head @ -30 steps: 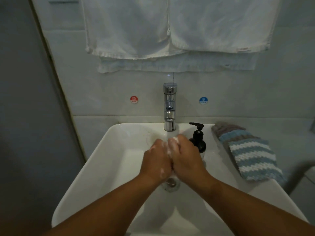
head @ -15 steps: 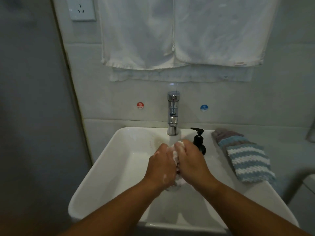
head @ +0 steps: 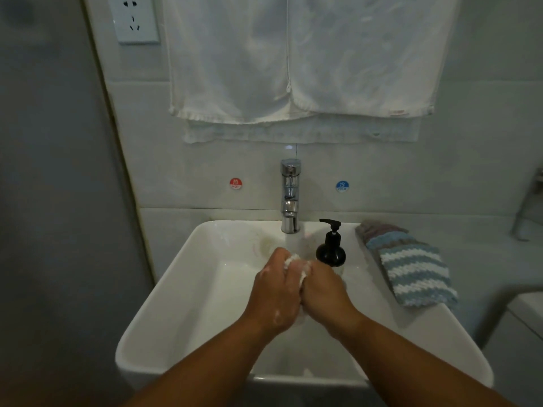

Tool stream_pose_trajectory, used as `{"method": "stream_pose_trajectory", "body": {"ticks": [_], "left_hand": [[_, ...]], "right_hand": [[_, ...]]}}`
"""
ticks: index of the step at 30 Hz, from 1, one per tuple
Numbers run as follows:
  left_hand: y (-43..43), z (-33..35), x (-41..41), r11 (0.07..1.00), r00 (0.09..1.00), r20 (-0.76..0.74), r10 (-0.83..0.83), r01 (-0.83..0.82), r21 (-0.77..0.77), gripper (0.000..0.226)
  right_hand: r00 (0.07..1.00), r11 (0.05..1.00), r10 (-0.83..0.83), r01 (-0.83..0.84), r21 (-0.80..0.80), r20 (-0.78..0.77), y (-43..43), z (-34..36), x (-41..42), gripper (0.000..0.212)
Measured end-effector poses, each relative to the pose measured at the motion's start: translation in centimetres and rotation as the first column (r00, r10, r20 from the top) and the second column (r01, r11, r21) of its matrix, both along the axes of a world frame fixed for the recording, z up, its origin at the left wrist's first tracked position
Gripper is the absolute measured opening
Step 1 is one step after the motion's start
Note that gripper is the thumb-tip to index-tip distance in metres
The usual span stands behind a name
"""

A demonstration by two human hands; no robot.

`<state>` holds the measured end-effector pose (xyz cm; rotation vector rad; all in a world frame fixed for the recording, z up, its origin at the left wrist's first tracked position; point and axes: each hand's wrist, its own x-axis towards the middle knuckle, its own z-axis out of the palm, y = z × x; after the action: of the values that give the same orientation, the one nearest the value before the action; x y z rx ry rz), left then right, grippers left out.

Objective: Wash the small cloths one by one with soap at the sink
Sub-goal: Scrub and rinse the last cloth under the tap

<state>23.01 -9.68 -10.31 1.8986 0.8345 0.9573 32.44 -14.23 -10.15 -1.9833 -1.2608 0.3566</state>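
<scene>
Drawn slightly nearer, left hand (head: 274,293) and right hand (head: 326,290) together grip one bunched, sudsy white cloth (head: 294,263) over the sink (head: 188,292); three folded cloths (head: 411,265) lie right, beside one soap bottle (head: 330,254).

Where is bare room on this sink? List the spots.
Free: the white sink's basin floor between its left wall and the left hand; the right rim nearer than the striped knitted cloths. Crowded: mid-basin, where it and the right hand grip a small white cloth; between chrome tap, black pump bottle and those cloths.
</scene>
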Motion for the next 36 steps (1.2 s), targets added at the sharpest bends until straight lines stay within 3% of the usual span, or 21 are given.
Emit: {"method": "stream_pose_trajectory", "body": {"ticks": [2, 3, 5, 7, 9, 12, 15, 18, 21, 23, 24, 26, 29, 31, 34, 36], "left_hand": [[0.9, 0.1, -0.2, 0.990, 0.992, 0.014, 0.126, -0.126, 0.060, 0.020], [1.4, 0.0, -0.4, 0.985, 0.987, -0.011, 0.163, -0.162, 0.060, 0.019], [1.8, -0.3, -0.5, 0.993, 0.985, -0.125, 0.120, -0.118, 0.022, 0.017], [1.2, -0.5, -0.5, 1.000, 0.987, -0.157, 0.011, -0.012, -0.010, 0.018], [0.5, -0.4, -0.3, 0.998, 0.996, -0.086, -0.036, 0.040, 0.047, 0.022], [0.6, 0.1, -0.3, 0.995, 1.000, 0.005, 0.028, -0.028, 0.092, 0.018], [1.7, -0.2, -0.5, 0.987, 0.986, -0.066, 0.152, -0.149, 0.052, 0.014], [1.1, -0.5, -0.4, 0.999, 0.981, -0.190, 0.023, -0.028, -0.023, 0.015], [0.0, -0.3, -0.2, 0.997, 0.998, -0.054, -0.045, 0.041, -0.062, 0.019], [0.2, 0.1, -0.2, 1.000, 1.000, 0.006, 0.014, -0.014, -0.014, 0.019], [0.5, 0.3, -0.3, 0.997, 0.997, 0.015, 0.072, -0.072, 0.000, 0.019], [1.2, 0.3, -0.6, 0.988, 0.988, -0.011, 0.155, -0.155, -0.011, 0.017], [1.0, -0.2, -0.6, 0.994, 0.987, -0.156, 0.040, -0.055, -0.098, 0.020], [0.3, -0.4, -0.3, 0.991, 0.995, -0.096, -0.030, 0.017, -0.133, 0.023], [0.2, -0.1, -0.3, 1.000, 1.000, -0.014, 0.004, -0.004, -0.029, 0.022], [0.6, 0.4, -0.5, 0.993, 0.993, -0.030, 0.115, -0.113, 0.038, 0.022]], "right_hand": [[0.995, 0.998, 0.064, -0.066, 0.015, 0.073, -0.5, -0.2, -0.9, 0.032], [0.997, 0.993, 0.071, -0.074, 0.092, 0.029, -0.7, 0.0, -1.3, 0.032], [0.990, 0.962, 0.054, -0.017, 0.273, -0.127, -0.9, 0.3, -1.7, 0.026], [0.984, 0.938, -0.026, 0.084, 0.336, -0.174, -0.3, 0.4, -0.8, 0.023], [0.989, 0.964, -0.085, 0.113, 0.242, -0.125, 0.4, 0.2, 0.2, 0.022], [0.993, 0.998, 0.011, -0.004, -0.059, 0.117, 0.3, -0.4, 0.1, 0.029], [0.997, 0.986, 0.073, -0.066, 0.154, -0.041, -0.5, -0.4, -1.2, 0.031], [0.992, 0.944, -0.020, 0.059, 0.325, -0.123, -0.2, 0.1, -0.6, 0.022], [0.992, 0.984, -0.068, 0.084, 0.159, -0.104, 0.5, -0.2, 0.7, 0.022], [1.000, 1.000, -0.001, 0.001, -0.025, -0.005, 0.3, -0.7, 0.2, 0.027], [0.999, 0.999, 0.028, -0.027, -0.045, 0.032, 0.0, -0.7, -0.3, 0.029], [0.998, 0.992, 0.067, -0.067, 0.107, 0.000, -0.4, -0.3, -1.3, 0.028], [0.992, 0.942, 0.010, 0.033, 0.334, -0.125, -0.2, 0.1, -1.1, 0.020], [0.990, 0.961, -0.083, 0.109, 0.254, -0.110, 0.6, -0.1, 0.2, 0.017], [0.997, 0.999, -0.010, 0.012, -0.034, 0.070, 0.6, -0.9, 0.4, 0.023], [0.997, 0.998, 0.052, -0.053, 0.014, 0.054, -0.1, -0.8, -0.5, 0.029]]}}
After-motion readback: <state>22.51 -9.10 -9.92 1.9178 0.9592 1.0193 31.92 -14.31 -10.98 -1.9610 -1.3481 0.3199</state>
